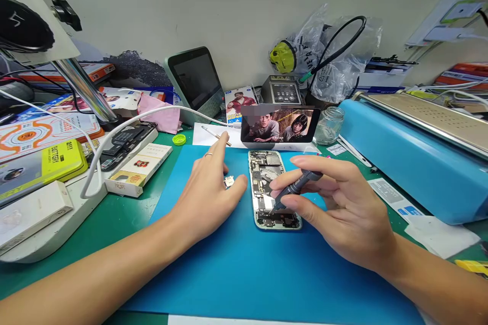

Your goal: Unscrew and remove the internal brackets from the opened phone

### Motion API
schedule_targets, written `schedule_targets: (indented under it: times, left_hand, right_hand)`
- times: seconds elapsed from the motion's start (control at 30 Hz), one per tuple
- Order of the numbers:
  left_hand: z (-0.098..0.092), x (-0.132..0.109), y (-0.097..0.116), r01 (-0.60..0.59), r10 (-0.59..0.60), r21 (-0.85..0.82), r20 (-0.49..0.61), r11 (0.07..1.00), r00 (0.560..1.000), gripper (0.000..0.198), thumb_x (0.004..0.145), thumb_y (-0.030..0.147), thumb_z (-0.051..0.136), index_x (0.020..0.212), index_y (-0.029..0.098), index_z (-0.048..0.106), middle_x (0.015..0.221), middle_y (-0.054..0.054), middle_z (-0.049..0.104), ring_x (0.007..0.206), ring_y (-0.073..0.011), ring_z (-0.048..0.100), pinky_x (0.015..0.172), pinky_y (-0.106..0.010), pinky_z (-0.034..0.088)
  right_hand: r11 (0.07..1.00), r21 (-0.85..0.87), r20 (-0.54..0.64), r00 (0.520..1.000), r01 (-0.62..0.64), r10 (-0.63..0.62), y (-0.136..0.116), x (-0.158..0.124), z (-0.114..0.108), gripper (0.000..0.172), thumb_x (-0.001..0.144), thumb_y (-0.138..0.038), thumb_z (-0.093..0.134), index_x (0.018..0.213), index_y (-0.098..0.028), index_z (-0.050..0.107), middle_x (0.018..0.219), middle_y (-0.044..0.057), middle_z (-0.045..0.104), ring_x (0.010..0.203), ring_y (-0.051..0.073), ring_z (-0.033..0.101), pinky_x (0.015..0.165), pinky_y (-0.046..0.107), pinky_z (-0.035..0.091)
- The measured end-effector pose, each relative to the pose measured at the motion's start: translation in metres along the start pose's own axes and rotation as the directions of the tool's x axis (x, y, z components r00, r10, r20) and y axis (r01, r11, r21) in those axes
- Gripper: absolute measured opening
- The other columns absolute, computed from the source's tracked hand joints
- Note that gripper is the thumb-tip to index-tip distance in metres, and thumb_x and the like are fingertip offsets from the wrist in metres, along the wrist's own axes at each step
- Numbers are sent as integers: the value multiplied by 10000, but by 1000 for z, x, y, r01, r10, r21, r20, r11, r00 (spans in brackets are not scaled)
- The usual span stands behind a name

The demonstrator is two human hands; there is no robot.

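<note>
An opened smartphone (267, 188) lies on the blue mat (244, 274) with its inner parts bare. My right hand (339, 208) is closed around a dark screwdriver (295, 188), its fingers and thumb on the handle. The tip points down at the lower end of the phone; whether it sits in a screw is too small to tell. To the phone's left, my left hand (208, 188) rests on the mat with thumb and index finger apart. A small metal plate (229, 181) shows beside that hand, between thumb and fingers, apparently lying on the mat.
Behind the phone stands another phone (280, 126) playing a video, with a white cable (152, 110) running left. A glass jar (330, 125) and blue machine (412, 157) are at right. Left are a cigarette box (139, 170), yellow battery box (68, 165) and lamp post (86, 89).
</note>
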State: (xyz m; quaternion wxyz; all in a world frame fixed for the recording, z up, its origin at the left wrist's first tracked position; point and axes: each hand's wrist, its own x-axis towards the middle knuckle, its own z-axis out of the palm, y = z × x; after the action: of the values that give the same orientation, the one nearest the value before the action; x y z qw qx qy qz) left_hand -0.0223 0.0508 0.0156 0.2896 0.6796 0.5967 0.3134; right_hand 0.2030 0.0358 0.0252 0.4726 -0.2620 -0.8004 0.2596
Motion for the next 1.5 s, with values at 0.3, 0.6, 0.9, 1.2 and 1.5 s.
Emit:
schedule_targets:
  times: [0.3, 0.6, 0.9, 1.2, 1.5]
  left_hand:
    - [-1, -1, 1, -3, 3, -24, -30, 1000, 1000, 852, 916, 366, 576, 1684, 202, 244, 1091, -90, 636, 957, -311, 617, 848, -469, 485]
    - [-1, -2, 2, -28, 27, -21, -44, 999, 999, 738, 888, 324, 573, 1595, 195, 403, 1135, -89, 668, 957, -292, 609, 843, -458, 468]
    - [-2, -2, 3, -22, 17, -62, -71, 998, 997, 487, 855, 262, 563, 1340, 245, 600, 1053, -23, 691, 756, -217, 567, 713, -387, 411]
    - [-2, -7, 5, -145, 124, -168, -129, 975, 984, 308, 896, 290, 575, 1179, 235, 684, 1059, 9, 747, 656, -159, 527, 589, -313, 401]
    - [-2, -10, 4, -274, 251, -213, -128, 938, 959, 260, 1059, 306, 483, 1163, 241, 712, 1077, 14, 776, 940, -187, 682, 804, -321, 500]
  right_hand:
    - [1000, 5, 3, 1000, -31, 31, 1, 0, 1, 512, 977, -122, 700, 1404, -368, 564, 1088, -9, 770, 966, 150, 791, 859, 287, 705]
    - [1000, -4, 6, 1000, -26, 26, 0, -1, 1, 524, 977, -118, 706, 1412, -370, 559, 1090, -20, 769, 981, 133, 787, 907, 277, 694]
    - [1000, -16, 9, 1000, 1, -1, 1, -1, 0, 533, 970, -94, 698, 1413, -359, 566, 1092, -1, 763, 968, 147, 787, 851, 271, 714]
    - [997, -64, 8, 999, 40, -40, 2, -3, 0, 525, 970, -103, 702, 1416, -331, 546, 1080, 11, 779, 959, 157, 792, 843, 281, 712]
    - [958, -232, 61, 986, 166, -156, -3, 0, -3, 596, 958, -110, 721, 1480, -305, 508, 1113, 2, 816, 1009, 145, 803, 965, 236, 656]
